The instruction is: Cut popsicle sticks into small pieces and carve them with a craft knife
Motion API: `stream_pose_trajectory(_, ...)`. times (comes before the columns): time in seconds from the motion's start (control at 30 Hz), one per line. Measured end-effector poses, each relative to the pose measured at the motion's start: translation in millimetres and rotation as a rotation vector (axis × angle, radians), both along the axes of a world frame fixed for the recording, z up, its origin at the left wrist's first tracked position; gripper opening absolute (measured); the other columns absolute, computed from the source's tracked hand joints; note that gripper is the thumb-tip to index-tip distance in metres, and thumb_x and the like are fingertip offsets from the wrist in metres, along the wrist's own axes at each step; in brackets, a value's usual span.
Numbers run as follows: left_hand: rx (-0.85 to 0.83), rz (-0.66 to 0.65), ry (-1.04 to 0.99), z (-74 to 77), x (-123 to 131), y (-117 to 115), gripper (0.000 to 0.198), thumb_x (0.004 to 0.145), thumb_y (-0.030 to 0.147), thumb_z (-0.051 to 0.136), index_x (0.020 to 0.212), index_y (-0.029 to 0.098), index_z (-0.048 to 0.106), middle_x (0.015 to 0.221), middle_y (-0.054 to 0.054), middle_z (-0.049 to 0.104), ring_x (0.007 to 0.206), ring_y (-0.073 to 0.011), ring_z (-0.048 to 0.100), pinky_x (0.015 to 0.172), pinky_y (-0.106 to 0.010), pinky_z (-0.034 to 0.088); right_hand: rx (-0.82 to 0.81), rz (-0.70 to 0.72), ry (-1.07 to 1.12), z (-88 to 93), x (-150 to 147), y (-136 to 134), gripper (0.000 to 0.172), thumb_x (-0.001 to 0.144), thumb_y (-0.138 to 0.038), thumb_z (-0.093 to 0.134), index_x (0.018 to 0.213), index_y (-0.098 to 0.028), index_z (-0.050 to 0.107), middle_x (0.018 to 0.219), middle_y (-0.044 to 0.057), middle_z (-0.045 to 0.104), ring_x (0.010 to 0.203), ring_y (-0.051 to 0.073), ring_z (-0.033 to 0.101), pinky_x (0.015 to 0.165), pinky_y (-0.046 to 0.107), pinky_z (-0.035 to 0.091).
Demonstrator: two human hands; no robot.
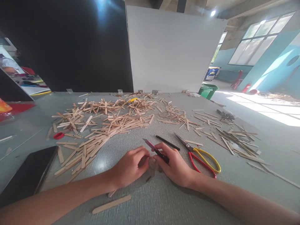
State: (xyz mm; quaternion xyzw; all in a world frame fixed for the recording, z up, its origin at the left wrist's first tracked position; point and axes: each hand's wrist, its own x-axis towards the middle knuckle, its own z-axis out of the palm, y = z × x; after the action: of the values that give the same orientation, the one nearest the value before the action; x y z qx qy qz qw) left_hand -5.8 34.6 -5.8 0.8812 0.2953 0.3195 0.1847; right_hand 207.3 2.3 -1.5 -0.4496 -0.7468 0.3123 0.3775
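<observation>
My right hand [174, 164] is closed round a craft knife [156, 149] with a pink and black body, its blade pointing up and to the left. Close beside it, my left hand [133, 164] pinches a small wooden piece [152, 158], mostly hidden by the fingertips of both hands. A black pen-like stick [167, 142] lies just beyond my right hand. Scissors [199, 154] with one yellow and one red handle rest to its right, blades toward the back. A single craft stick [112, 204] lies in front of my left forearm.
Piles of craft sticks [110, 128] cover the back and left of the grey table [145, 206]. A black phone-like slab [28, 175] lies at left, near a red ring [58, 135]. Thin strips [239, 142] are scattered at right. Black and white panels [173, 50] stand behind.
</observation>
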Motion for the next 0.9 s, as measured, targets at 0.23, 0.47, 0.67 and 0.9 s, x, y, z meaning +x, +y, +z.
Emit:
stream_pose_trajectory(0.23,-0.023,-0.005,-0.005,1.9,-0.3,0.1,0.019,0.095,0.007,0.049,0.093,0.021,0.062,0.083,0.0,0.066,0.069,-0.015,0.062,0.064,-0.025,0.047,-0.005,-0.013,0.007,-0.6,-0.3,-0.8,0.012,0.102,-0.026,0.054,0.11,-0.021,0.059,0.067,-0.006,0.056,0.058,0.014,0.047,0.056,0.026,0.035)
stream_pose_trajectory(0.47,-0.064,-0.015,0.0,0.8,-1.5,0.7,0.017,0.098,0.011,0.05,0.094,0.02,0.063,0.084,-0.001,0.065,0.069,-0.0149,0.06,0.064,-0.026,0.045,0.003,-0.023,-0.003,0.5,0.6,-0.3,0.011,0.101,-0.025,0.053,0.11,-0.021,0.059,0.068,-0.006,0.056,0.058,0.014,0.046,0.057,0.026,0.034)
stream_pose_trajectory(0.67,-0.115,-0.011,-0.003,2.5,-0.7,0.1,0.017,0.097,0.011,0.048,0.094,0.02,0.062,0.084,-0.001,0.065,0.069,-0.0153,0.059,0.064,-0.027,0.043,0.005,-0.048,0.02,0.5,-1.1,-1.6,0.008,0.1,-0.024,0.053,0.106,-0.022,0.058,0.067,-0.006,0.059,0.058,0.015,0.049,0.058,0.026,0.036)
stream_pose_trajectory(0.9,-0.277,0.029,-0.07,3.1,0.4,3.5,0.011,0.106,0.024,0.05,0.096,0.023,0.054,0.071,0.005,0.061,0.059,-0.0133,0.055,0.057,-0.024,0.04,0.068,-0.179,0.038,-1.5,-1.3,-2.1,0.02,0.104,-0.026,0.048,0.124,-0.021,0.051,0.068,-0.007,0.056,0.056,0.015,0.048,0.056,0.027,0.035)
